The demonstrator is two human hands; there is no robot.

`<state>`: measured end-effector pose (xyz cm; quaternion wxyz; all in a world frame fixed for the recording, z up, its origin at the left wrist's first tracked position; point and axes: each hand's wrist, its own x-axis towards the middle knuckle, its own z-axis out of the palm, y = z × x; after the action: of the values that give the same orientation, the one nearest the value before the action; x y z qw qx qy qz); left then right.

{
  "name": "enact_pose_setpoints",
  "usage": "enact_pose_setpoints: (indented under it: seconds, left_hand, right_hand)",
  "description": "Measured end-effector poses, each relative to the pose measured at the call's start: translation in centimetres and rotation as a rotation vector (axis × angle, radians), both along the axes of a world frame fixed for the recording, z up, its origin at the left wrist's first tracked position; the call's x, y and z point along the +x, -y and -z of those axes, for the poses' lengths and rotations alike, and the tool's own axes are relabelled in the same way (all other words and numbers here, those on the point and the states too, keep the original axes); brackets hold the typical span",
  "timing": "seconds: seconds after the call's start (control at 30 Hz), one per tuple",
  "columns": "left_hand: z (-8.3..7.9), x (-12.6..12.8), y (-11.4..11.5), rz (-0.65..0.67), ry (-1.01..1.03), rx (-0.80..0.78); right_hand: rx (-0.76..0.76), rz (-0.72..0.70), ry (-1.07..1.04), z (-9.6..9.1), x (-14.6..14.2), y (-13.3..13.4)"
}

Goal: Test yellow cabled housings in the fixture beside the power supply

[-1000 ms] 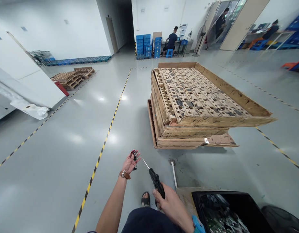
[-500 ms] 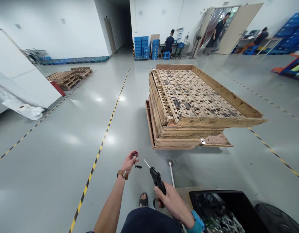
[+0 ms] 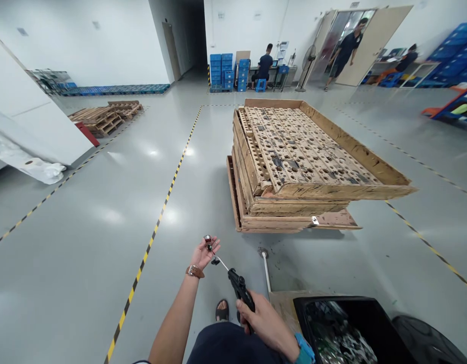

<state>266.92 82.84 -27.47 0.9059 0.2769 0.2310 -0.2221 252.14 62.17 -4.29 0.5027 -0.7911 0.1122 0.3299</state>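
Observation:
My right hand (image 3: 258,313) is wrapped around the black handle of an air blow gun (image 3: 241,290). Its thin bent metal nozzle points up and left, ending close to the palm of my left hand (image 3: 203,254). There, a small round metal part (image 3: 207,238) with red and black inside is held at the fingers, palm turned up. A dark greenish piece shows just below it, and a short black cable (image 3: 215,262) hangs beside the palm. Whether these are one piece I cannot tell.
A black bin (image 3: 339,328) with shiny scraps stands at my lower right. Ahead rises a stack of wooden trays (image 3: 294,189) full of round holes. A white pipe (image 3: 266,270) runs along the floor. One person (image 3: 347,50) walks by the doorway; another sits at a desk.
My left hand has turned more palm-up, tilting the round part. The blow gun has moved slightly left, its nozzle now reaching the left palm. The person at the doorway has stepped forward.

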Motion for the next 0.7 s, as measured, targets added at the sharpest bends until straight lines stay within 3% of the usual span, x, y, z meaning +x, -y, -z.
enact_pose_setpoints:
  seconds: [0.23,0.5,0.7]
  left_hand:
    - [0.8,-0.6,0.2,-0.064,0.041,0.119]
    - [-0.8,-1.6,0.3,-0.007,0.134,0.344]
    - [-1.3,-1.8,0.6,0.014,0.096,0.322]
  right_hand:
    - [0.009,0.015,-0.016,0.3,0.1,0.0]
    - [0.082,0.082,-0.027,0.0,0.7,0.2]
    - [0.082,0.071,-0.010,-0.3,0.8,0.4]
